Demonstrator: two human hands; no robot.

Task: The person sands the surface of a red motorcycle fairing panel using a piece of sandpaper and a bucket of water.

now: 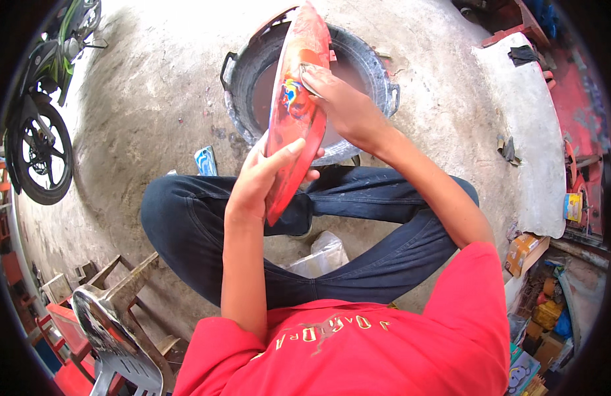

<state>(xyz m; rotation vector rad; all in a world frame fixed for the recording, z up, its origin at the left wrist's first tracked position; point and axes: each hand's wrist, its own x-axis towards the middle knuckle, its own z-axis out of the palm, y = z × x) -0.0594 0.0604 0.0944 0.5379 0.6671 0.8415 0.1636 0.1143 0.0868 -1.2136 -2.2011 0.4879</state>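
A long, narrow red panel (pixel 293 129), like a motorcycle body cover, slants away from me over a basin. Wet patches and a blue and yellow decal show on its face. My left hand (pixel 262 173) grips the near part, thumb on top and fingertips showing at the right edge. Against the upper face my right hand (pixel 337 102) presses a thin grey sheet (pixel 309 80) that looks like sandpaper, mostly hidden by the fingers. Below, the dark two-handled basin (pixel 239 112) holds murky brownish water.
A blue-and-white patterned item (pixel 205 161) lies on the concrete floor beside my left knee. Clear plastic wrapping (pixel 325 254) lies between my legs. A motorcycle (pixel 44 142) stands at far left, a worn chair (pixel 124 343) at near left. Boxes and clutter (pixel 546 317) fill the right edge.
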